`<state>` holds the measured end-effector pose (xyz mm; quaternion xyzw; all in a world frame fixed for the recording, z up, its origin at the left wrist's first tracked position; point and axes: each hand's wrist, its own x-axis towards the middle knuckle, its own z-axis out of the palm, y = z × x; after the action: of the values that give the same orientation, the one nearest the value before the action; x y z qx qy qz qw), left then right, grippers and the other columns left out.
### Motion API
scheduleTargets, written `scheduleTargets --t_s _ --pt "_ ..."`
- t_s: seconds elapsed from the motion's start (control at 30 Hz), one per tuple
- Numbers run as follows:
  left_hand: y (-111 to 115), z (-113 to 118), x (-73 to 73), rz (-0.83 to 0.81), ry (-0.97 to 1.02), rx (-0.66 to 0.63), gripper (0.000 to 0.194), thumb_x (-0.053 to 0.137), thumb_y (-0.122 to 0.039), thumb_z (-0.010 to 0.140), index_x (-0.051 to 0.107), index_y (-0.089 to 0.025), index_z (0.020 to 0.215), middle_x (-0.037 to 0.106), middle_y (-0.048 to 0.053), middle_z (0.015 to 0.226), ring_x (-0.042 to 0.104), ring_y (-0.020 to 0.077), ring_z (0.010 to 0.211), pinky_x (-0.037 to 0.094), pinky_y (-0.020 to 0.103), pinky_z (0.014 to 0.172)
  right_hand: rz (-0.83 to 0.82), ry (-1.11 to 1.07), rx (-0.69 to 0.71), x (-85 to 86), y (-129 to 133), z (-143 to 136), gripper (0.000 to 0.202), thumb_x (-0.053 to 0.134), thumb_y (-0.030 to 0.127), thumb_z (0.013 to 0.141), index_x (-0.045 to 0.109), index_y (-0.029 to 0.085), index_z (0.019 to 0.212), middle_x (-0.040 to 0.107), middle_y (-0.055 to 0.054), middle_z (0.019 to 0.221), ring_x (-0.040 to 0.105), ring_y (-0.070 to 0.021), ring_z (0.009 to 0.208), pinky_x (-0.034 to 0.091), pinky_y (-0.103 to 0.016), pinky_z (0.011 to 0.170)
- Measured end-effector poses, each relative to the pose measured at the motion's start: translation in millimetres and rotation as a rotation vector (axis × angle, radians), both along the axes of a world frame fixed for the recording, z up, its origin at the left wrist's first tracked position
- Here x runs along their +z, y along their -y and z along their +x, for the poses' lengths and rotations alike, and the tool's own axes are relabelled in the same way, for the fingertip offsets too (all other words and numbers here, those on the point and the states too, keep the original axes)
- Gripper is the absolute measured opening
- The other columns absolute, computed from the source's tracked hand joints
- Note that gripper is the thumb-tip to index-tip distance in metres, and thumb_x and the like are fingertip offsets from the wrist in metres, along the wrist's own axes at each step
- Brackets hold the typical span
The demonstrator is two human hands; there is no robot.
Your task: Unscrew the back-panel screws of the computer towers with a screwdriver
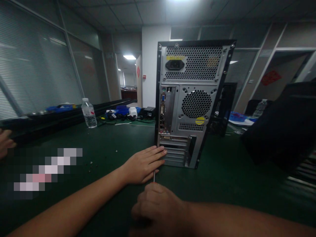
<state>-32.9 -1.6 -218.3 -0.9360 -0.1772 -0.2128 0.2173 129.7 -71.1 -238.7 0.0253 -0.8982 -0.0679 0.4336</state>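
A computer tower (170, 108) stands upright on the green table, its metal back panel facing me. My left hand (145, 164) lies with fingers stretched against the lower left of that panel, by the expansion slots. Below it, my right hand (160, 207) is closed around a tool whose handle is mostly hidden in the fist. The thin metal shaft (154, 177) points up toward the tower's lower left edge and passes by my left thumb. Its tip is hidden behind my left hand.
A water bottle (89, 113) stands at the back left, near cables and blue items (120, 112). Small screws (90, 167) lie on the green table (111, 138). Another person's hand (6, 143) is at the left edge. A dark case (281, 121) stands right.
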Motion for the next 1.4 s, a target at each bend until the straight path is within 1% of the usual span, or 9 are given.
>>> scheduleTargets --t_s 0.1,0.2,0.33,0.57,0.8,1.0,1.13,1.27,1.4 --pt "0.0 0.2 0.4 0.002 0.0 0.004 0.041 0.049 -0.026 0.093 0.054 -0.012 0.132 0.042 0.012 0.152 0.031 0.0268 0.147 0.037 0.048 0.119 0.122 0.209 0.061 -3.5 -2.7 1.5 0.021 0.062 0.038 0.095 0.059 0.019 0.105 0.059 0.005 0.084 0.049 -0.0121 0.074 0.032 -0.027 0.06" --pt "0.2 0.1 0.5 0.002 -0.013 0.016 0.041 0.049 -0.027 0.093 0.054 -0.013 0.132 0.042 0.012 0.152 0.031 0.027 0.147 0.037 0.048 0.118 0.153 0.228 0.06 -7.8 -4.3 2.5 0.022 0.071 0.035 0.089 0.064 0.023 0.105 0.054 0.005 0.075 0.042 -0.0133 0.065 0.025 -0.027 0.057" --pt "0.7 -0.2 0.4 0.019 -0.021 0.025 0.041 0.048 -0.027 0.094 0.055 -0.013 0.132 0.042 0.011 0.152 0.032 0.0274 0.146 0.038 0.048 0.118 0.13 0.192 0.059 -7.9 -5.1 3.1 0.019 0.07 0.035 0.089 0.063 0.02 0.098 0.05 0.004 0.072 0.041 -0.0144 0.064 0.024 -0.028 0.057" --pt "-0.4 0.6 -0.2 0.051 -0.014 0.025 0.04 0.048 -0.026 0.094 0.055 -0.013 0.13 0.043 0.011 0.152 0.034 0.0272 0.145 0.039 0.047 0.117 0.125 0.251 -0.001 3.9 -0.8 6.3 0.034 0.061 0.038 0.095 0.053 0.022 0.124 0.057 0.0 0.103 0.05 -0.0171 0.086 0.036 -0.03 0.069" --pt "-2.8 0.6 -2.7 0.041 -0.008 0.023 0.04 0.05 -0.027 0.093 0.054 -0.013 0.131 0.042 0.01 0.152 0.032 0.0263 0.146 0.038 0.046 0.118 0.046 0.225 -0.045 -10.1 -0.9 1.7 0.032 0.059 0.049 0.094 0.052 0.029 0.117 0.058 0.001 0.107 0.052 -0.0158 0.092 0.036 -0.031 0.077" --pt "-1.2 1.2 -1.3 0.046 -0.009 0.027 0.038 0.048 -0.027 0.094 0.056 -0.014 0.129 0.044 0.01 0.151 0.034 0.0268 0.145 0.04 0.047 0.117 -0.068 0.169 0.028 7.2 3.2 1.3 0.023 0.045 0.04 0.104 0.051 0.018 0.107 0.064 0.002 0.1 0.057 -0.0081 0.091 0.04 -0.025 0.081" --pt "-0.5 0.6 -0.8 0.05 -0.016 0.023 0.039 0.047 -0.027 0.094 0.055 -0.013 0.13 0.043 0.01 0.152 0.033 0.0272 0.146 0.039 0.047 0.117 -0.051 0.103 0.051 14.9 4.1 3.5 0.034 0.03 0.035 0.107 0.054 0.014 0.098 0.064 0.0 0.088 0.056 -0.0092 0.078 0.041 -0.024 0.071" --pt "0.5 -0.2 0.3 0.049 -0.022 0.023 0.04 0.046 -0.027 0.094 0.055 -0.013 0.131 0.043 0.011 0.152 0.033 0.0278 0.146 0.039 0.048 0.117 0.038 -0.006 0.044 5.7 2.7 2.9 0.029 0.036 0.032 0.106 0.053 0.019 0.087 0.059 0.002 0.076 0.05 -0.0134 0.069 0.033 -0.028 0.062" --pt "0.6 0.0 0.6 0.045 -0.026 0.027 0.04 0.046 -0.028 0.095 0.055 -0.013 0.131 0.042 0.011 0.152 0.032 0.0278 0.146 0.039 0.048 0.117 -0.066 0.007 -0.047 -3.0 2.8 -0.3 0.041 0.037 0.048 0.104 0.049 0.018 0.078 0.05 0.003 0.067 0.045 -0.0127 0.065 0.029 -0.028 0.061"
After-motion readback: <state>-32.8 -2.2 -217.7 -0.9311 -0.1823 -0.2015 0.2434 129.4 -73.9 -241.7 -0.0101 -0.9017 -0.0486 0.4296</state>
